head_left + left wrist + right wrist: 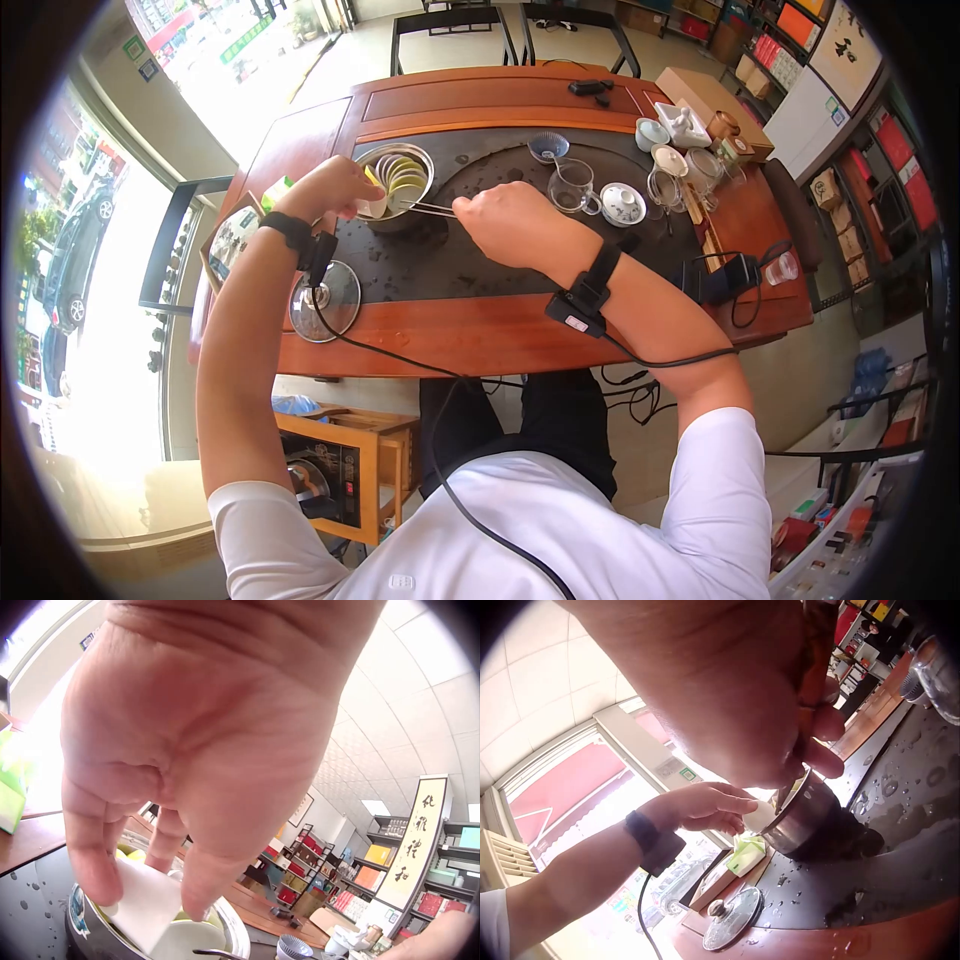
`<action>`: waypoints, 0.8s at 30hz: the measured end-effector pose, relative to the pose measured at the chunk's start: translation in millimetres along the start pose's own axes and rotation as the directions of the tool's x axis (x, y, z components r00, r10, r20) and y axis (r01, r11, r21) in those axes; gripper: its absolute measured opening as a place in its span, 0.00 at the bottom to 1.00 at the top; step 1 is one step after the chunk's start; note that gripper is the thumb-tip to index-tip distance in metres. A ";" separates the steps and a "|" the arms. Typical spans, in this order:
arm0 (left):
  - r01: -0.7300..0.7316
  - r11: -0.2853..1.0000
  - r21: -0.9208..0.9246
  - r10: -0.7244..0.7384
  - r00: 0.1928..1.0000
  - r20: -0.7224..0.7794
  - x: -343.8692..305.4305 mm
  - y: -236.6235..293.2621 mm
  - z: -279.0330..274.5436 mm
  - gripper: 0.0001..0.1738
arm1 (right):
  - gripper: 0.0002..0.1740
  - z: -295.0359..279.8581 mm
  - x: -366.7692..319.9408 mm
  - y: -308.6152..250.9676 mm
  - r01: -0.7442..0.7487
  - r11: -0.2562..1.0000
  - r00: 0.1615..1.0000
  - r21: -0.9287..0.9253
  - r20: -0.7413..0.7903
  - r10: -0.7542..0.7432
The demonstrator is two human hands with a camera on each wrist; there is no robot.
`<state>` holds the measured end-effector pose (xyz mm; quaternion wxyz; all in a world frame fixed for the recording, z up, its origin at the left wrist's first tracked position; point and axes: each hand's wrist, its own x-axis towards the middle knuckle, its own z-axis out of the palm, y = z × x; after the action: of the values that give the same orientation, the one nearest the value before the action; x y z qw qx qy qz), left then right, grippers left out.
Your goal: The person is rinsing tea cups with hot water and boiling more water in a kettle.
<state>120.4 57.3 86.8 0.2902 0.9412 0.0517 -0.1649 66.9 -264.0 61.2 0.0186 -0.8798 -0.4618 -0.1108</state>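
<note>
A steel pot (431,172) stands at the left of the dark tea tray (420,265), with several yellow-green cups (402,172) stacked in it. At its near side my left hand (335,188) pinches a small white cup (148,904) between thumb and fingers, right at the rim. My right hand (510,225) grips thin metal tongs (428,208), which point left into the pot. Part of the tongs is hidden by the right hand in the right wrist view. A glass lid (326,302) with a metal knob lies near the table's front left edge.
Right of the pot are a ribbed bowl (548,148), a glass pitcher (572,186) and a lidded white bowl (622,204). More teaware crowds the right side. A green-and-white tissue pack (746,855) lies at the left. Cables hang from both wrists.
</note>
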 end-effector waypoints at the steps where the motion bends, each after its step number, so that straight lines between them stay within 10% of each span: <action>1: 0.039 0.998 0.039 -0.039 0.999 -0.016 5.4 2.5 2.5 0.27 | 0.06 -0.8 4.3 -1.5 0.005 1.000 1.000 0.006 -0.014 -0.005; 14: 0.204 0.723 0.660 -0.093 0.975 -0.200 30.3 31.7 51.3 0.27 | 0.05 3.4 43.4 -8.4 -0.017 0.998 1.000 -0.053 0.024 0.018; 24: 0.314 0.731 0.605 -0.057 0.913 -0.405 12.9 35.0 65.2 0.35 | 0.02 -13.5 14.1 -1.4 0.008 0.998 1.000 -0.055 -0.024 -0.010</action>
<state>121.0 -8.3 50.2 -0.0931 0.9857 0.1379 -0.0262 71.1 -253.6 77.3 -0.0006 -0.8765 -0.4623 -0.1342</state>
